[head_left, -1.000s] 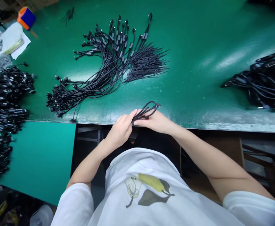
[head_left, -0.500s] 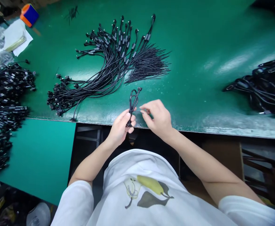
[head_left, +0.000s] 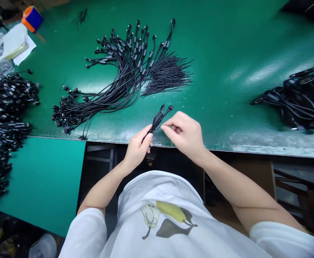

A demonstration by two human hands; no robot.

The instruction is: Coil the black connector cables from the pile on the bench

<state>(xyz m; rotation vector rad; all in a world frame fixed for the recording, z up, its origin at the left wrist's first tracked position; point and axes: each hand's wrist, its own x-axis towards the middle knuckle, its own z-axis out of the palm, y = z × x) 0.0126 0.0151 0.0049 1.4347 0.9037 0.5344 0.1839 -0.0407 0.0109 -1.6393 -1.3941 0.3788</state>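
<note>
A coiled black cable point(head_left: 158, 117) is held in my left hand point(head_left: 138, 146), with its loops and a connector end sticking up past the fingers. My right hand point(head_left: 185, 134) pinches a thin black tie point(head_left: 159, 128) between thumb and forefinger, just right of the coil; the tie runs to the cable. Beyond the hands, a spread of loose black cables point(head_left: 121, 80) lies on the green table point(head_left: 221, 71). Against its right side rests a pile of thin black ties point(head_left: 169, 75).
Heaped black cables point(head_left: 9, 96) lie at the left edge, below papers point(head_left: 15, 41) and a blue and orange object point(head_left: 32, 19). Bundled cables point(head_left: 299, 100) sit at the right. The table's front edge runs just under my hands.
The coiled cable has tilted to the right as my left hand turned. My right hand has moved slightly right, still pinching the tie.
</note>
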